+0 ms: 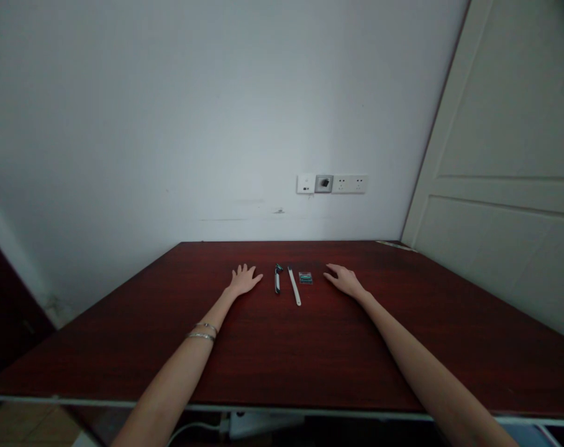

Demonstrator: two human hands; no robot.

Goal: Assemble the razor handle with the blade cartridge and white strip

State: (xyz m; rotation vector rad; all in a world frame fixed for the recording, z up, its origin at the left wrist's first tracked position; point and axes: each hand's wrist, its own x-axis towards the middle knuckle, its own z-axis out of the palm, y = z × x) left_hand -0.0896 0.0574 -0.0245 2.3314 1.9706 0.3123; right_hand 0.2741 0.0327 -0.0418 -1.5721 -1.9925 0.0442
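My left hand rests palm down on the dark red wooden table, its fingers spread and holding nothing. Just right of it lies a razor, with a dark head at the far end and a light and dark handle. Beside the razor is a long white stick-like handle with a dark far tip; its kind is too small to tell. Further right sits a small flat clear packet with something greenish in it. My right hand lies on the table to the right of this packet, fingers apart and empty.
A pale wall rises behind the table, with a row of sockets and switches. To the right stands a white panelled door. Below the front edge are a white box-like object and a cable.
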